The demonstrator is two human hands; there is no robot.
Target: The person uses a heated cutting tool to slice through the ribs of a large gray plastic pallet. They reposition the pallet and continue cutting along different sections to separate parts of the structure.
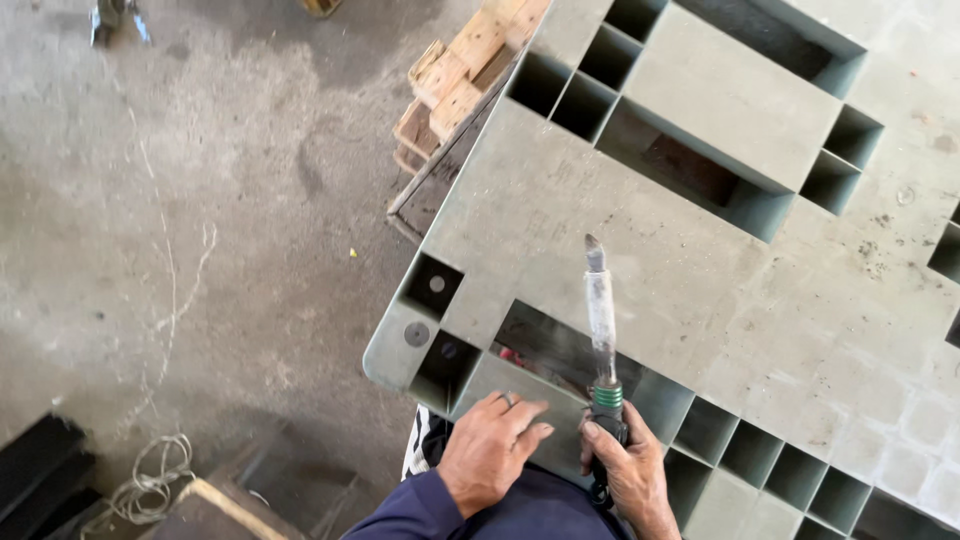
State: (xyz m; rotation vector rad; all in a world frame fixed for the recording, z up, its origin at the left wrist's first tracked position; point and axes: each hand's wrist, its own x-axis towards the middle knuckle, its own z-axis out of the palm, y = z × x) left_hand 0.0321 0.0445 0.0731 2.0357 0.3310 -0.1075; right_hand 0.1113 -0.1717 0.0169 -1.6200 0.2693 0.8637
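My right hand grips the dark handle of a long chisel-like tool with a green collar, its pale shaft pointing away over a large grey metal plate with many rectangular cut-outs. My left hand rests flat on the plate's near edge, fingers spread, a ring on one finger, holding nothing. Both hands sit side by side at the plate's near corner. My dark blue sleeve covers the left forearm.
Wooden pallets lie under the plate's far left edge. Bare concrete floor spreads to the left, with a coil of pale cord, dark metal pieces and a board at bottom left.
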